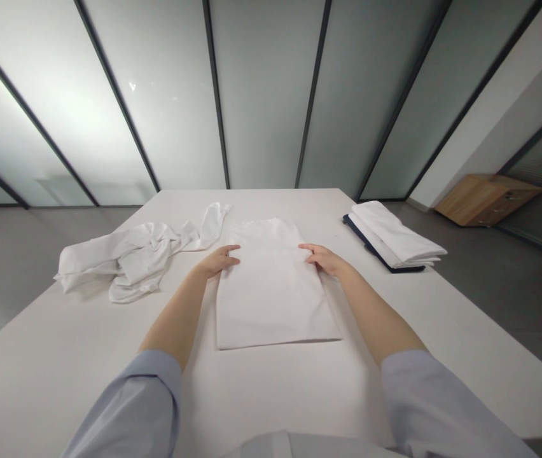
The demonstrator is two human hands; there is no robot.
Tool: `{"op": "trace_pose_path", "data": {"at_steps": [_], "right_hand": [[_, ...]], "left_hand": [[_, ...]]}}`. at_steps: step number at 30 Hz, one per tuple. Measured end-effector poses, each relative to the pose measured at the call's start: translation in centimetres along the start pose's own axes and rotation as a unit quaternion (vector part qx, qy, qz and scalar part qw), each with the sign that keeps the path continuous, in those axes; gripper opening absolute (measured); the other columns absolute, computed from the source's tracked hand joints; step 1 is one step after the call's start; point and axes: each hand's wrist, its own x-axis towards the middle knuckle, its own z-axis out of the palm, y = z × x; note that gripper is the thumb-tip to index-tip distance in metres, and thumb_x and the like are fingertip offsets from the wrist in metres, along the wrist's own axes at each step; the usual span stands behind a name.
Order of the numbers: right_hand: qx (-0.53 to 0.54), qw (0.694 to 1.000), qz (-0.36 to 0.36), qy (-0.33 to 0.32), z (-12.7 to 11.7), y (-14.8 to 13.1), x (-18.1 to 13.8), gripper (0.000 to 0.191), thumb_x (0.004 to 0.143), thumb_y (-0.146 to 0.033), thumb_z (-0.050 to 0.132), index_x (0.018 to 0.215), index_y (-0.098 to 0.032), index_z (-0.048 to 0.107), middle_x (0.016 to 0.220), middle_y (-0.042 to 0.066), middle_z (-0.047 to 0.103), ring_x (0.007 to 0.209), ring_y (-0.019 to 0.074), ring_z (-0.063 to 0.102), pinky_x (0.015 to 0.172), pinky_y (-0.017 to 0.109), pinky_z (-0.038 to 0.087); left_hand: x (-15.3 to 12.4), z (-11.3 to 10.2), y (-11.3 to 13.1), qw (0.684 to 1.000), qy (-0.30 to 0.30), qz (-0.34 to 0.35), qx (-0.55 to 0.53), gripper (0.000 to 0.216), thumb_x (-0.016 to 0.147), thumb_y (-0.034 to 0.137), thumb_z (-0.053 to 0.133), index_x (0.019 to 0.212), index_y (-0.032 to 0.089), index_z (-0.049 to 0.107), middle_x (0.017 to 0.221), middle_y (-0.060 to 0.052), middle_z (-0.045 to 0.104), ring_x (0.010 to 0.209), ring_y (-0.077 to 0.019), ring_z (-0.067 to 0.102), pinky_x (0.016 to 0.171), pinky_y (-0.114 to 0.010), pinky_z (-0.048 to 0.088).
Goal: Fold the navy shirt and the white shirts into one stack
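Observation:
A white garment [273,292], folded into a neat rectangle, lies on the white table [271,394] in front of me. What kind of garment it is does not show. My left hand [221,259] grips its left edge, thumb and fingers pinching the cloth. On the opposite edge, at about the same height, my right hand [324,257] pinches the fabric in the same way. The far part of the cloth rises slightly beyond my hands, while the near edge rests flat on the tabletop.
Crumpled white cloth [142,251] lies at the table's left edge. To the right sits a stack of folded white cloths [390,232] on a dark navy piece [407,270]. A wooden cabinet [485,198] stands on the floor at right, and frosted glass panels [266,95] line the back.

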Motion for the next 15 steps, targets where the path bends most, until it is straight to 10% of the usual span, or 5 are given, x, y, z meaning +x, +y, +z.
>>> {"op": "trace_pose_path", "data": {"at_steps": [4, 9, 15], "right_hand": [[-0.131, 0.991, -0.026, 0.002, -0.4, 0.1, 0.3, 0.068, 0.06, -0.007, 0.057, 0.128, -0.017, 0.057, 0.106, 0.006, 0.071, 0.088, 0.0199, 0.064, 0.083, 0.03, 0.05], [-0.326, 0.94, -0.067, 0.07, -0.3, -0.6, 0.6, 0.048, 0.066, -0.007, 0.059, 0.113, -0.018, 0.067, 0.111, 0.008, 0.069, 0.099, 0.023, 0.063, 0.09, 0.031, 0.047], [-0.452, 0.866, -0.167, 0.135, -0.8, -2.4, -0.7, 0.027, 0.075, -0.014, 0.058, 0.099, -0.018, 0.071, 0.11, 0.013, 0.065, 0.106, 0.0263, 0.058, 0.096, 0.037, 0.043]], "left_hand": [[0.2, 0.0, -0.1, 0.992, 0.022, 0.046, 0.116, 0.074, 0.053, 0.023, 0.079, 0.125, 0.018, 0.06, 0.121, -0.009, 0.063, 0.103, -0.0215, 0.061, 0.085, -0.03, 0.048], [1.1, 0.4, 0.5, 0.957, 0.053, 0.06, 0.28, 0.057, 0.064, 0.026, 0.067, 0.119, 0.012, 0.064, 0.102, -0.008, 0.069, 0.091, -0.0237, 0.063, 0.084, -0.036, 0.049], [0.2, 0.0, 3.3, 0.834, 0.132, 0.212, 0.492, 0.035, 0.071, 0.036, 0.064, 0.098, 0.015, 0.073, 0.122, -0.013, 0.06, 0.12, -0.0316, 0.05, 0.105, -0.044, 0.035]]}}
